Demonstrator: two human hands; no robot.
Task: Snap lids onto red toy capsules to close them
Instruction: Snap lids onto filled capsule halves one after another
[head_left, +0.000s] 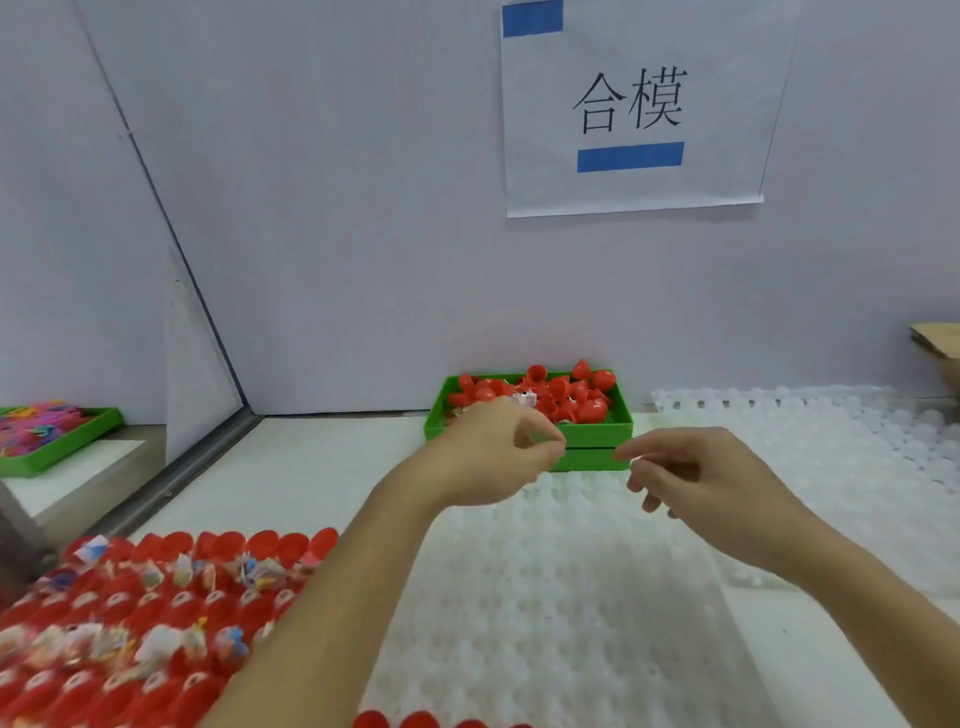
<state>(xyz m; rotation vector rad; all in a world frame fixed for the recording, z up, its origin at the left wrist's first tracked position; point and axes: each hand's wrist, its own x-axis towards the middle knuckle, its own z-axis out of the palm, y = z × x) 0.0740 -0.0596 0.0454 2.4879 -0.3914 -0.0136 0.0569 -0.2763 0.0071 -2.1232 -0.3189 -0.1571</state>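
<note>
- Red capsules (130, 623) fill the lower left of the frame, packed close in rows. They are open at the top, and small toys in clear wrap sit in many of them.
- More red round tops (415, 721) peek in at the very bottom edge, near the middle.
- Both bare arms reach up from the bottom toward the middle of the frame.
- Left hand (488, 452) hangs over the white desk (311, 467), just in front of the green tray (592, 431). Its grip is loosely curled, thumb and first finger close together. I cannot tell if it holds something tiny.
- Right hand (691, 473) is beside it, a little apart. Its grip is loose too, fingers bent a bit, and I see nothing in it.
- White bumpy sheets (571, 597) lie on the desk under the hands and run off to the right.
- That green tray sits in the middle, against the back wall, stacked on another green tray. Red lids (561, 395) are piled in it, with a bit of white mixed in.
- Another green tray (57, 441) sits at the left edge on a lower shelf, full of bright mixed colours.
- White paper sign (634, 109) hangs on the wall at the upper right, with two black characters and blue tape.
- Brown cardboard (940, 343) shows at the right edge.
</note>
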